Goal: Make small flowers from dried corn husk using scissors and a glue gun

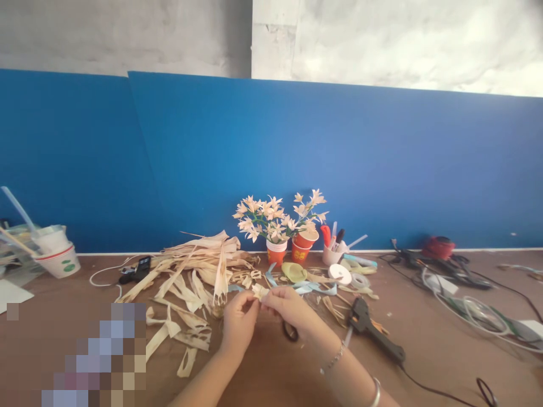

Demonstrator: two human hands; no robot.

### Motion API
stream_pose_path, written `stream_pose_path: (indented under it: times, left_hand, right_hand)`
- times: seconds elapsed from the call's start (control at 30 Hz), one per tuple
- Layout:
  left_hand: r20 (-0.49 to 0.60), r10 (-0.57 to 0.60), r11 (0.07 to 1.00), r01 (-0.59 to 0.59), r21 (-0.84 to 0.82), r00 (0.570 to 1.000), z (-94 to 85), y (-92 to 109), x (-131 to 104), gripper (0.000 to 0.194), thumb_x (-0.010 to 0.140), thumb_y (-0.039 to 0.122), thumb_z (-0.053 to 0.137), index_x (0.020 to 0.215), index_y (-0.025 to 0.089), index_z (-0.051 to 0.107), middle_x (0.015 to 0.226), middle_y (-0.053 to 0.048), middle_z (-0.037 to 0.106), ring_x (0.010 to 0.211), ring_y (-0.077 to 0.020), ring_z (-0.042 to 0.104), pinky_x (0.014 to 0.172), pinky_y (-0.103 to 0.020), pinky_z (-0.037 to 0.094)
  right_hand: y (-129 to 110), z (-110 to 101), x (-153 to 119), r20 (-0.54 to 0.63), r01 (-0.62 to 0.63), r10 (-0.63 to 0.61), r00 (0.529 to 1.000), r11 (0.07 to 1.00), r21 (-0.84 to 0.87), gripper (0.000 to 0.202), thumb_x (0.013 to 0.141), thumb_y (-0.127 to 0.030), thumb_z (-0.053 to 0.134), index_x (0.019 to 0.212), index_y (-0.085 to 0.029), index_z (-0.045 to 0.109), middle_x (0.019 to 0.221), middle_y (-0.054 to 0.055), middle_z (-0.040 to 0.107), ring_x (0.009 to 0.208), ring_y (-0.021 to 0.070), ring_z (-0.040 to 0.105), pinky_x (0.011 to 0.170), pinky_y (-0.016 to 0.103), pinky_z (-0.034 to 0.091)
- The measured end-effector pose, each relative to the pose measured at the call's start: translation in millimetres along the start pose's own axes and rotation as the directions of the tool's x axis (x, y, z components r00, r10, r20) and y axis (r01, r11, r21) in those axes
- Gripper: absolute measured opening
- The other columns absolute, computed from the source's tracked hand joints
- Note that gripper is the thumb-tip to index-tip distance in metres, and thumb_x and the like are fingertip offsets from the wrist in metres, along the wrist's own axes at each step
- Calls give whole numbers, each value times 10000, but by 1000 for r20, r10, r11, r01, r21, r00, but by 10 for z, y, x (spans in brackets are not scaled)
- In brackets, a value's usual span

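A small cream flower [258, 291] of dried husk is pinched between my two hands above the table. My left hand [238, 319] is closed with thumb and fingers together at its base. My right hand [288, 306] is closed on its other side, fingertips touching my left ones; they hide the lower part. Beneath my right hand shows a black loop [291, 332], perhaps a scissors handle. To the right lies a black glue gun [373, 329] with a cord. Dried corn husks [199, 251] are heaped behind and left of my left hand.
Husk flowers [267, 212] stand in paper cups [275, 254] against the blue partition [190, 158]. Close by are a pen cup [333, 254], a white tape roll [340, 275] and a green dish [294, 272]. Cables [483, 319] tangle at right; a white cup [59, 261] stands left.
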State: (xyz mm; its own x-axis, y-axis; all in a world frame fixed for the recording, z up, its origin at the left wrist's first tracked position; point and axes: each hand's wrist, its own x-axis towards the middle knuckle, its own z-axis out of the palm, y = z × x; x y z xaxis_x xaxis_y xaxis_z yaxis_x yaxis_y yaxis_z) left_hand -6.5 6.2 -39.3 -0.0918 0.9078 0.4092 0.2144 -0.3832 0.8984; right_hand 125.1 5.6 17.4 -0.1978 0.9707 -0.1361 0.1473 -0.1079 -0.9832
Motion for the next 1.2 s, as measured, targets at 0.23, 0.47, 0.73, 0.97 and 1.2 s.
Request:
stream_pose_path:
  times: [0.23, 0.47, 0.73, 0.97, 1.2]
  left_hand:
    - [35, 31, 999, -30, -27, 999, -5, 27, -10, 169, 766, 234, 516, 617, 178, 572, 599, 22, 537, 580, -125, 486, 563, -205, 388]
    - [70, -27, 998, 31, -53, 997, -7, -21, 16, 158, 753, 258, 545, 619, 177, 570, 579, 28, 523, 556, -121, 459, 549, -206, 366]
    - [219, -2, 998, 16, -61, 976, 22, 3, -7, 130, 732, 218, 543, 612, 174, 566, 619, 13, 565, 618, -135, 492, 605, -213, 373]
    - [274, -7, 997, 28, -72, 962, 17, 38, -25, 149, 733, 229, 556, 596, 171, 559, 591, 20, 530, 605, -129, 466, 602, -215, 360]
    - [182, -28, 999, 35, -35, 983, 13, -11, -2, 126, 712, 209, 541, 592, 176, 563, 590, 20, 539, 584, -128, 470, 575, -212, 364]
  right_hand:
    - [2, 34, -4, 34, -58, 53, 998, 984, 167, 162, 678, -226, 567, 541, -149, 606, 445, -54, 462, 394, 49, 348, 402, 194, 172]
    - [8, -103, 59, -30, -59, 64, 998, 990, 130, 219, 720, -319, 563, 584, -152, 605, 473, -41, 481, 397, 57, 363, 392, 197, 160]
    - [55, -158, 100, 43, -71, 67, 997, 991, 110, 143, 629, -288, 633, 606, -153, 592, 507, -48, 515, 441, 51, 360, 424, 200, 178]
    - [95, -168, 119, 72, -139, 130, 989, 980, 143, 116, 558, -259, 620, 551, -159, 561, 422, -64, 448, 396, 51, 326, 409, 211, 150]
    - [101, -207, 152, -19, -129, 132, 991, 987, 94, 137, 648, -297, 558, 635, -161, 560, 527, -46, 477, 434, 57, 372, 392, 191, 173]
